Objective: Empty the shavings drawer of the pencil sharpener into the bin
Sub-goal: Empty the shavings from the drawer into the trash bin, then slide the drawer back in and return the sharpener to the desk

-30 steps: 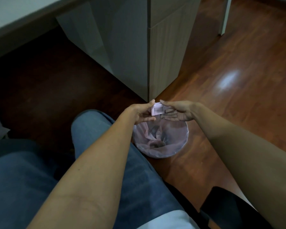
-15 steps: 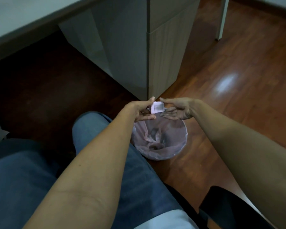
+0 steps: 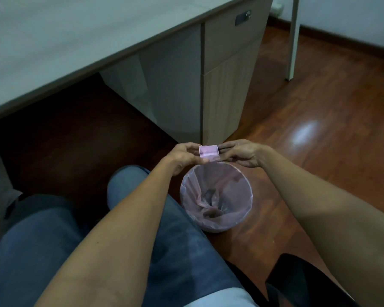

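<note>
1. Pink plastic, the shavings drawer (image 3: 208,151) sits pinched between the left hand (image 3: 186,155) and the right hand (image 3: 239,154), both clamped on its ends.
2. It hangs just past the far rim of the bin (image 3: 216,197) (pink-lined); better centred over the mouth before tipping.
3. Whether shavings remain is too dim to tell, so tap gently.

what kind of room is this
Probably a home office or study: a pale desk with a drawer unit stands on a wooden floor, and a small lined bin sits beside the seated person's knee.
</note>
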